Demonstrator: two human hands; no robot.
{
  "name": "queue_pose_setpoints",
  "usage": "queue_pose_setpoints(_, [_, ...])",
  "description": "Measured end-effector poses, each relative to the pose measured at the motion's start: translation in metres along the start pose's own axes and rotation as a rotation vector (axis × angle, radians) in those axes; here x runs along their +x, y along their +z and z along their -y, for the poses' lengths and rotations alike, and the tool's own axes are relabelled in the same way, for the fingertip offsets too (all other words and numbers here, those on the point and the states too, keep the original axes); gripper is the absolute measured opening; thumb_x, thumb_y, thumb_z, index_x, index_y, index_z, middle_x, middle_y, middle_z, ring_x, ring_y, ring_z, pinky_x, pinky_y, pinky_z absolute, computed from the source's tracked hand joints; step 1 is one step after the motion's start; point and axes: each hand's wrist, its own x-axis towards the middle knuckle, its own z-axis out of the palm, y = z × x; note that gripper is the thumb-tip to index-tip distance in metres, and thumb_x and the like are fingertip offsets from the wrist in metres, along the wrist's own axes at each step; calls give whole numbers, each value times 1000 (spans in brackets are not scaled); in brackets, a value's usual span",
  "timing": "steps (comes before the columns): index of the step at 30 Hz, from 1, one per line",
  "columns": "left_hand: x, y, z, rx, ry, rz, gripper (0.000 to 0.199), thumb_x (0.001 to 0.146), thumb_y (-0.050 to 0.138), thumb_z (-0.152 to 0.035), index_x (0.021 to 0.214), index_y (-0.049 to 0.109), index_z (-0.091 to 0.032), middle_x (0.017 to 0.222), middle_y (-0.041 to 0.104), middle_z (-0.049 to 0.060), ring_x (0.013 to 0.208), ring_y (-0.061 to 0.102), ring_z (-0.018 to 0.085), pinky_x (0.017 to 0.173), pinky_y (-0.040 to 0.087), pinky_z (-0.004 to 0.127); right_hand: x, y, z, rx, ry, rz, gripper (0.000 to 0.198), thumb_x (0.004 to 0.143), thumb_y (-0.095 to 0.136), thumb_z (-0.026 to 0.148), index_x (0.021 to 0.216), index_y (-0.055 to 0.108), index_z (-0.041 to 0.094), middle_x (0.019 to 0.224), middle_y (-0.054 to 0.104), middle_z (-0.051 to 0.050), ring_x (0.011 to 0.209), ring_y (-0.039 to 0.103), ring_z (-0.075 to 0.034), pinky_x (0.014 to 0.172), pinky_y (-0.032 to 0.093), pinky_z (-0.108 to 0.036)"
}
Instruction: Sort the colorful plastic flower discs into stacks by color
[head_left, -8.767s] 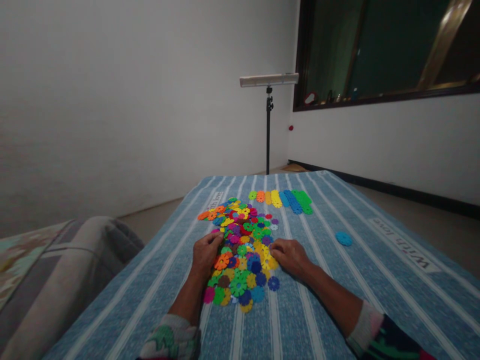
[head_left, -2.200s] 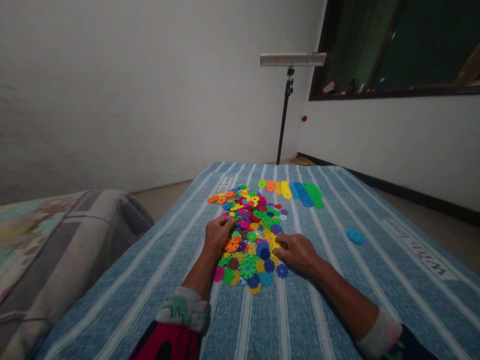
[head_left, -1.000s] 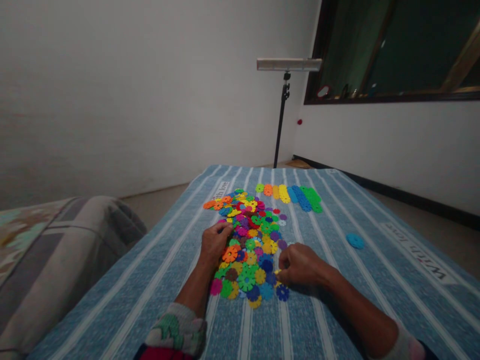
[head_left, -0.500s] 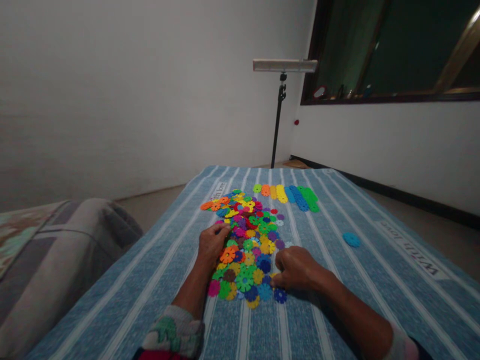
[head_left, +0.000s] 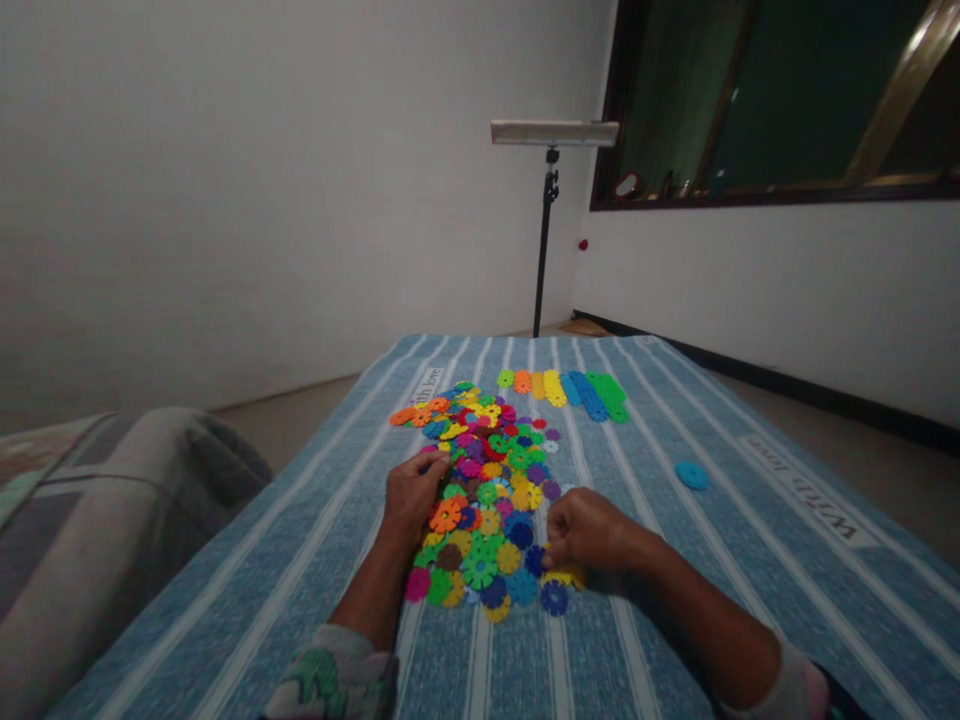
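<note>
A long pile of colourful plastic snowflake discs [head_left: 480,565], flower-shaped with notched edges, lies on the striped cloth. My left hand [head_left: 411,495] rests against the pile's left side, its fingers drawn together; what they hold, if anything, is hidden. At the right edge, my right hand [head_left: 592,530] is closed with its fingertips low. Yellow snowflake discs [head_left: 568,577] show right under it, and it seems to grip one; the fingers partly cover them. Dark blue discs [head_left: 554,598] lie beside its fingertips.
Beyond the pile, joined or stacked discs form a row of coloured strips [head_left: 592,393], from light green to green. A blue disc stack [head_left: 691,475] lies apart at right. Behind the cloth-covered surface [head_left: 300,560] stands a lamp on a pole [head_left: 544,230]. A draped fabric mound [head_left: 172,500] is at left.
The view has shifted slightly, moving everything a little left. Yellow discs now show under my right hand, where less yellow was visible before. My left hand keeps its place at the pile.
</note>
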Motion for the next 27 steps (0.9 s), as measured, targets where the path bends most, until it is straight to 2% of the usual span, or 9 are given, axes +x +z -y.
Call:
queue_pose_setpoints(5, [3, 0, 5, -3, 8, -8, 32, 61, 71, -45, 78, 79, -20, 85, 78, 3, 88, 69, 26, 81, 51, 35, 3, -2, -5, 165, -22, -55, 30, 67, 78, 18, 53, 52, 17, 53, 46, 7, 54, 42, -8, 53, 26, -24])
queue_pose_setpoints(10, [7, 0, 9, -1, 20, -3, 31, 62, 71, -44, 80, 80, -20, 90, 79, 4, 91, 69, 26, 84, 51, 35, 3, -2, -4, 127, -73, -222, 32, 69, 76, 19, 52, 49, 17, 53, 43, 7, 54, 40, -7, 54, 24, -25])
queue_pose_setpoints(13, [7, 0, 10, 21, 28, 5, 32, 62, 71, -46, 80, 80, -20, 88, 78, 3, 90, 69, 26, 82, 51, 34, 3, -1, -6, 100, -103, -261, 32, 69, 73, 17, 52, 46, 17, 53, 42, 7, 54, 39, -7, 54, 22, -25])
queue_pose_setpoints(16, [6, 1, 10, 25, 19, 9, 34, 63, 71, -48, 79, 79, -20, 86, 78, 4, 88, 68, 26, 79, 51, 34, 6, 0, -15, 144, -117, -231, 32, 69, 71, 18, 52, 45, 18, 53, 42, 7, 53, 39, -7, 52, 21, -25])
queue_pose_setpoints(23, [2, 4, 8, -13, -5, -8, 34, 61, 71, -45, 81, 79, -19, 85, 78, 4, 89, 68, 25, 83, 50, 34, 13, 4, -37, 444, -40, -91, 22, 74, 64, 31, 59, 53, 19, 46, 49, 5, 43, 41, -8, 45, 26, -22])
queue_pose_setpoints(27, [1, 5, 7, -31, -10, -8, 33, 61, 72, -44, 81, 79, -18, 86, 78, 4, 88, 68, 25, 82, 50, 34, 12, 4, -40, 492, -63, -81, 22, 72, 64, 32, 59, 53, 18, 44, 50, 5, 40, 41, -7, 43, 26, -20])
